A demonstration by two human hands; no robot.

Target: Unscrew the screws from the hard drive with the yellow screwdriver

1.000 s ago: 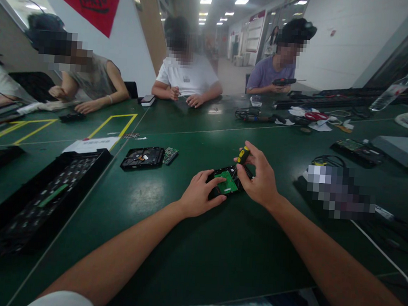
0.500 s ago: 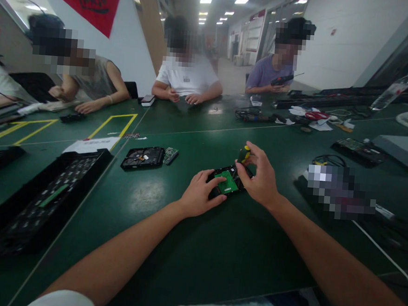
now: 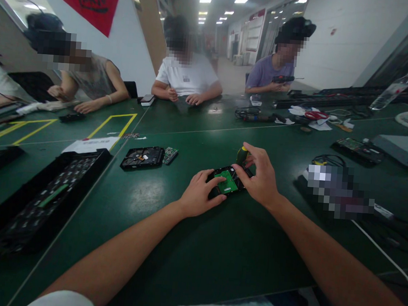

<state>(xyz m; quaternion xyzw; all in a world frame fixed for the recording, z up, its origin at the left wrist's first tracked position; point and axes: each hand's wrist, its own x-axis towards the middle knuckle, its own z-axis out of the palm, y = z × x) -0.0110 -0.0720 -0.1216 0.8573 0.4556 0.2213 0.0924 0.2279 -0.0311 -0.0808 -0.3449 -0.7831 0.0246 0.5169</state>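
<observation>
A hard drive (image 3: 227, 181) with a green circuit board facing up lies on the table in front of me. My left hand (image 3: 201, 193) grips its left side, with fingers on the board and the thumb along the near edge. Between the thumb and fingers of my right hand (image 3: 260, 178) is a small screwdriver (image 3: 242, 155) with a dark green and yellow handle. It stands nearly upright over the drive's far right part. Its tip is hidden, so contact with a screw cannot be made out.
Left of the drive lie another hard drive (image 3: 142, 158) and a loose circuit board (image 3: 170, 155). A long black tray (image 3: 79, 181) stands further left. On the right are a drive (image 3: 358, 150), a grey box (image 3: 401, 149) and cables (image 3: 329, 160). Several people sit across the table.
My right fingers have shifted around the screwdriver handle, and more of the handle now shows, leaning slightly left. My left hand and the hard drive have stayed in place.
</observation>
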